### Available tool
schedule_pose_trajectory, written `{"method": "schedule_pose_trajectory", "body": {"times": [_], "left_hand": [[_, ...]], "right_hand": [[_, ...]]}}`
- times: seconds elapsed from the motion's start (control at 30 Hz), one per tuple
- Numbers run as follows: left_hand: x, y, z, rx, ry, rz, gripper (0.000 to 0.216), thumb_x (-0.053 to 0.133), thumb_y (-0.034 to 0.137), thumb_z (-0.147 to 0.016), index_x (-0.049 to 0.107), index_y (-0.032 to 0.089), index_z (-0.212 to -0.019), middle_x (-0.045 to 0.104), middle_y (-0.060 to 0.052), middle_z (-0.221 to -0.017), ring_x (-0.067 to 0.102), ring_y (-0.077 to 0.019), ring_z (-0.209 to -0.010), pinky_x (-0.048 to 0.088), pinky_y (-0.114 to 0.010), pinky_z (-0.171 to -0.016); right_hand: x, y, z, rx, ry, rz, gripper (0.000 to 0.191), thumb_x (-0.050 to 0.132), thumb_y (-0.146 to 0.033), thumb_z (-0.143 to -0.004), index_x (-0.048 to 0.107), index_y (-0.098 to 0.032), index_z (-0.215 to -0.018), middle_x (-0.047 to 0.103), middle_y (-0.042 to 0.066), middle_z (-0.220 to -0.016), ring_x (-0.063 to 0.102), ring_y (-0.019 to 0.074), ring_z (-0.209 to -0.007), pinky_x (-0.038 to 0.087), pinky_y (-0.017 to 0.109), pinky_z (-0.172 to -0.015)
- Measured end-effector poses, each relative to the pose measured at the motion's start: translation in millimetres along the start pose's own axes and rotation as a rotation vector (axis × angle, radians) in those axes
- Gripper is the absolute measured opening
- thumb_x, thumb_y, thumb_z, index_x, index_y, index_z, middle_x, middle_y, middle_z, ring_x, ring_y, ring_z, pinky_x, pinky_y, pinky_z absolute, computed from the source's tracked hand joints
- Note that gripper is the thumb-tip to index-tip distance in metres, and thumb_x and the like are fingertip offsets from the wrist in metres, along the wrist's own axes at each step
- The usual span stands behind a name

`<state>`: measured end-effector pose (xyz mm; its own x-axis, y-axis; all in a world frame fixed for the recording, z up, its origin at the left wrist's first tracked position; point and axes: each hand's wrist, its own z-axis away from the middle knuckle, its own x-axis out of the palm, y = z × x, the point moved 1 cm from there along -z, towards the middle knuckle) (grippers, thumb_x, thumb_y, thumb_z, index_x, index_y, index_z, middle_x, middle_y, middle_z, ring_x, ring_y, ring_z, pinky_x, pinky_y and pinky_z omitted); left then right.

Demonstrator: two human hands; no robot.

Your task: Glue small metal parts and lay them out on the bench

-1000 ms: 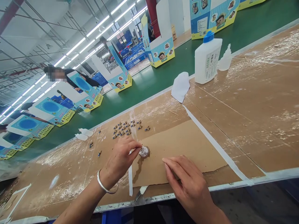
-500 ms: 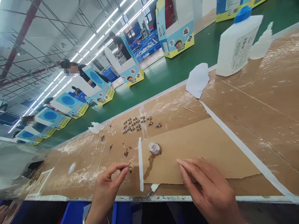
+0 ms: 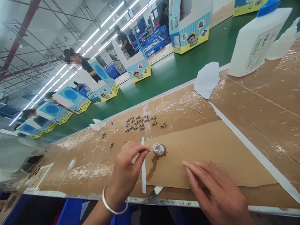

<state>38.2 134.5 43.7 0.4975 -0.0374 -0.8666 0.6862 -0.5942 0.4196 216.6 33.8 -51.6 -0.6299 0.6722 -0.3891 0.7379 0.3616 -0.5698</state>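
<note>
My left hand (image 3: 130, 162), with a white bangle on the wrist, pinches a tiny dark brown piece (image 3: 149, 149) between thumb and index finger. The piece is just left of a small clear cup-like container (image 3: 159, 150), which stands in a brown stain on the cardboard sheet (image 3: 199, 147). Over the front of that sheet, my right hand (image 3: 213, 184) is closed, thumb and fingertips together; whatever they hold, if anything, is too small to name. Beyond my left hand lie several small blue and gold figure-like parts (image 3: 136, 123) in rows.
A knife with a white handle (image 3: 158, 190) lies at the front edge. White tape (image 3: 143, 165) borders the cardboard. Large white bottle (image 3: 255, 40), paper scrap (image 3: 207, 79), toothpick (image 3: 196, 110) and small bottles (image 3: 97, 124) are farther back. Printed boxes (image 3: 191, 36) line the green belt (image 3: 161, 72); people work beyond.
My left hand has moved right and away from me, bringing the tiny piece beside the clear container. My right hand keeps its pose. The camera view has shifted slightly.
</note>
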Motion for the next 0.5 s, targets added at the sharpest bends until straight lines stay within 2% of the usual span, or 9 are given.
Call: {"method": "schedule_pose_trajectory", "body": {"times": [0.17,0.37,0.5], "left_hand": [[14,3,-24,0.118,-0.034,-0.113,0.010,0.056,0.020,-0.084,0.065,0.022,-0.084,0.067,-0.002,-0.075,0.060,-0.0181,-0.072,0.047,-0.032,-0.066],[16,5,-30,0.202,-0.042,-0.177,0.010,0.056,0.021,-0.084,0.066,0.021,-0.081,0.068,-0.002,-0.074,0.061,-0.0176,-0.071,0.047,-0.032,-0.066],[17,6,-32,0.188,-0.072,-0.203,0.011,0.056,0.019,-0.084,0.066,0.019,-0.081,0.068,-0.003,-0.074,0.061,-0.0182,-0.072,0.047,-0.034,-0.068]], "right_hand": [[-1,-1,-1,0.033,0.009,-0.029,0.024,0.055,-0.008,-0.082,0.058,-0.015,-0.105,0.061,0.006,-0.088,0.056,0.0153,-0.080,0.045,0.033,-0.077],[2,-1,0,0.060,0.028,-0.063,0.025,0.055,-0.007,-0.082,0.058,-0.015,-0.106,0.061,0.006,-0.088,0.054,0.0145,-0.081,0.043,0.033,-0.077],[1,-1,-1,0.069,0.049,-0.080,0.023,0.056,-0.005,-0.080,0.060,-0.013,-0.102,0.061,0.006,-0.088,0.055,0.0146,-0.081,0.044,0.033,-0.078]]}}
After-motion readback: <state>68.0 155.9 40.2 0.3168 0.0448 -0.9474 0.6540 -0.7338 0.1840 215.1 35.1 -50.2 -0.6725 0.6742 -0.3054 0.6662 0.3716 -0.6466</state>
